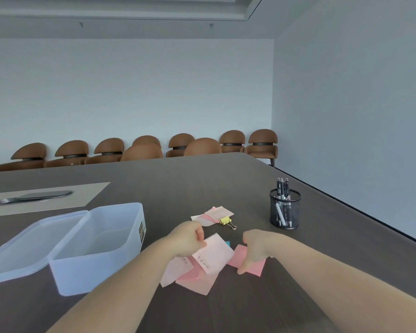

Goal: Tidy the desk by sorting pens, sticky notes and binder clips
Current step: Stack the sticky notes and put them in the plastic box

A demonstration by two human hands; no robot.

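Observation:
My left hand (189, 237) pinches the top edge of a pale pink sticky note (215, 254), which lies over several more pink notes (195, 281). My right hand (255, 248) rests fingers-down on a brighter pink sticky note (258, 267) to the right; whether it grips the note I cannot tell. A sliver of a blue note (227, 243) shows between the hands. Farther back lies a small pile of pink notes (213, 215) with a yellow binder clip (226, 221) beside it. A black mesh cup (285, 212) at the right holds several pens (282, 188).
An open translucent plastic box (99, 248) stands at the left, its lid (24, 246) lying flat beside it. A grey inset panel with a dark cover (31, 197) sits at the far left. The table edge runs diagonally at the right. Brown chairs (202, 146) line the far wall.

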